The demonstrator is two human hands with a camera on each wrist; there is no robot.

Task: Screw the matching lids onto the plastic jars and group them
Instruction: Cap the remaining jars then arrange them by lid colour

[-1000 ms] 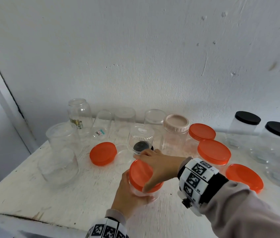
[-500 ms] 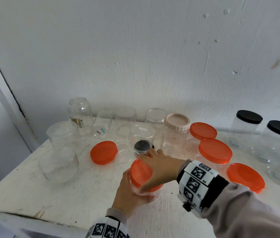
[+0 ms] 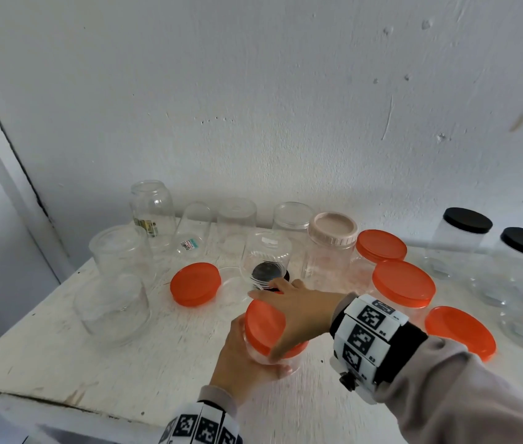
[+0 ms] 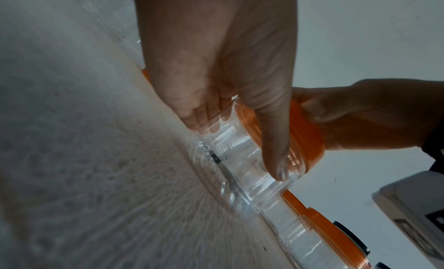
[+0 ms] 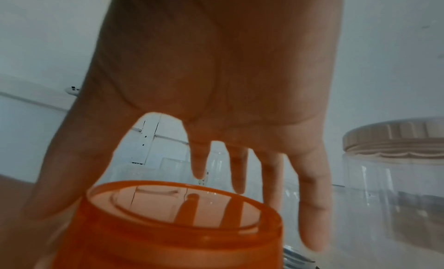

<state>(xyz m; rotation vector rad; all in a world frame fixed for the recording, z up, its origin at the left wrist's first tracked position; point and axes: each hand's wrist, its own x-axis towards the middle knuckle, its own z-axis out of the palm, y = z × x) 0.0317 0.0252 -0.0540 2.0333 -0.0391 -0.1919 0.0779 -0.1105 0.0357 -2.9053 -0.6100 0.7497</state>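
Note:
A small clear plastic jar (image 3: pixel 289 363) stands on the white table (image 3: pixel 61 363) near its front edge. My left hand (image 3: pixel 241 363) grips the jar's body from the left, thumb down its wall (image 4: pixel 273 159). An orange lid (image 3: pixel 263 322) sits on the jar's mouth. My right hand (image 3: pixel 298 312) spans the lid from above. Its thumb lies on the near rim and its fingers reach over the far rim. In the right wrist view the lid (image 5: pixel 168 225) fills the bottom and the spread fingers (image 5: pixel 310 206) hang past its far side.
A loose orange lid (image 3: pixel 195 284) lies left of the hands. Several open clear jars (image 3: pixel 119 251) crowd the back left. A pink-lidded jar (image 3: pixel 332 233), orange-lidded jars (image 3: pixel 402 283) and black-lidded jars (image 3: pixel 467 220) stand right. An upturned jar (image 3: pixel 266 261) covers a black lid.
My right hand has shifted slightly round the orange lid. The jar and my left hand stay where they were.

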